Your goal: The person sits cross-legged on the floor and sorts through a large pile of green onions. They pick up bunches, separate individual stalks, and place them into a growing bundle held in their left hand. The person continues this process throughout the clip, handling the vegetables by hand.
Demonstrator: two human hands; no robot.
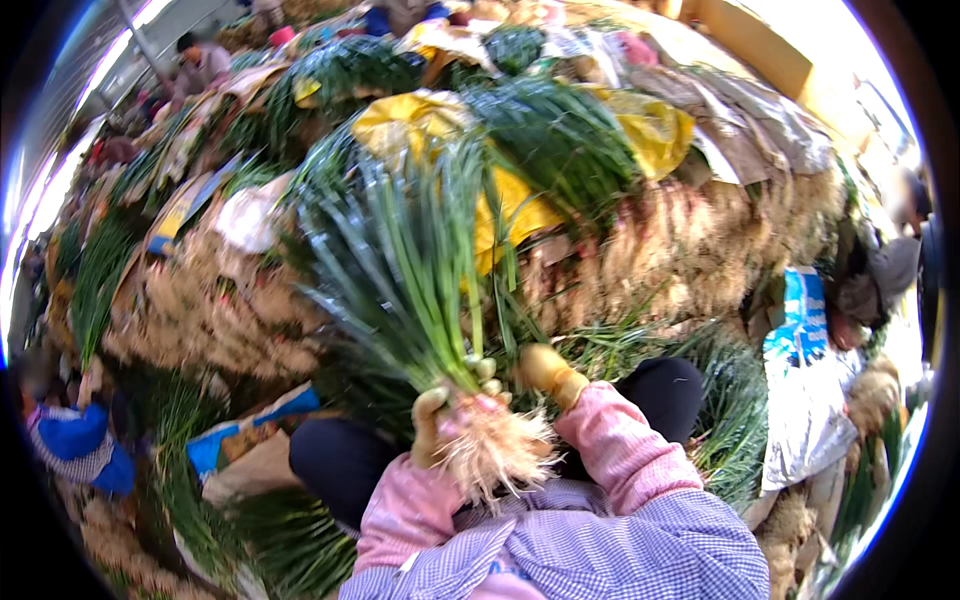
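My left hand (428,424), in a pale yellowish glove, is wrapped round a thick bunch of green onions (410,270). The bunch is tilted, its long green leaves fanning up and away to the left. Its pinkish-white bases and shaggy pale roots (497,445) point toward my lap. Just right of the bunch is my gloved right hand (550,375), its fingers curled. Whatever those fingers hold, if anything, is hidden. A few loose green leaves (508,300) hang down close to that hand.
A long heap of green onions (670,250), roots facing me, rises ahead, partly covered by yellow sacks (415,120). Loose leaves (725,410) lie beside my knees. A white-and-blue sack (805,400) lies at the right. Another person (85,440) is at the left edge.
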